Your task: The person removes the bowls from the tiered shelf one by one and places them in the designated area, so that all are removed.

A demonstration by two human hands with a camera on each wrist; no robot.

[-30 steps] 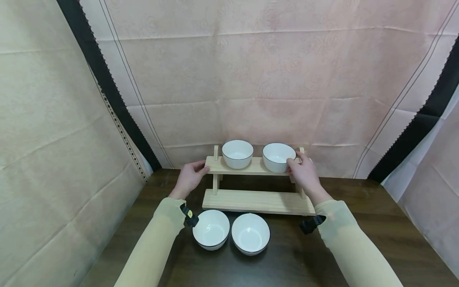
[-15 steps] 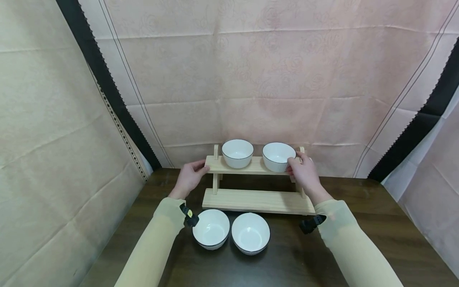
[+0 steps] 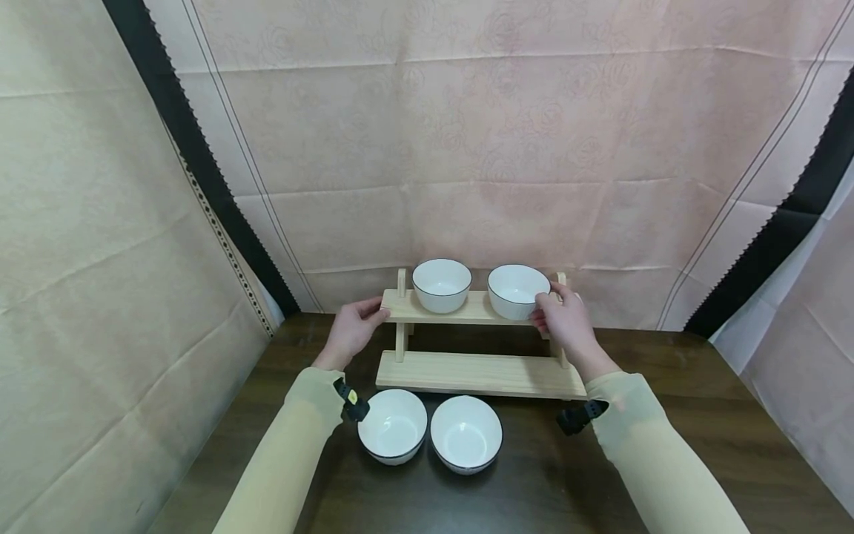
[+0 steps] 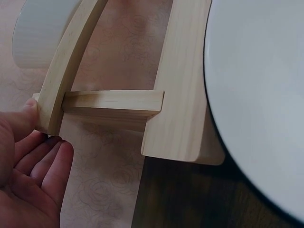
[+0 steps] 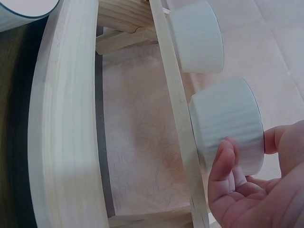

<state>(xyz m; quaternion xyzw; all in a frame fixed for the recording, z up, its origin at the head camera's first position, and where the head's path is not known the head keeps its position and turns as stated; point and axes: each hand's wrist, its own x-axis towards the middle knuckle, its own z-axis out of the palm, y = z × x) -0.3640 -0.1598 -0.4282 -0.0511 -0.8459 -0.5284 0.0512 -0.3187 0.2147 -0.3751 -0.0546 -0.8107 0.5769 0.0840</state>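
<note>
A two-tier wooden shelf (image 3: 480, 373) stands on the dark table, two white bowls with dark rims on its upper board. My left hand (image 3: 353, 334) pinches the left end of that upper board (image 4: 59, 90), thumb on one face and fingers curled at the other. At the board's right side, my right hand (image 3: 567, 322) holds the right bowl (image 3: 514, 297) by its side, fingers and thumb around the wall in the right wrist view (image 5: 232, 128). The left bowl (image 3: 442, 289) sits untouched beside it.
Two more white bowls stand on the table in front of the shelf, a left one (image 3: 394, 426) near my left wrist and a right one (image 3: 467, 434). The lower board carries nothing. A pale cloth (image 3: 467, 148) hangs behind the table (image 3: 534, 482).
The right bowl and the hand at it shift very slightly left. Otherwise the hands, shelf and bowls keep their places.
</note>
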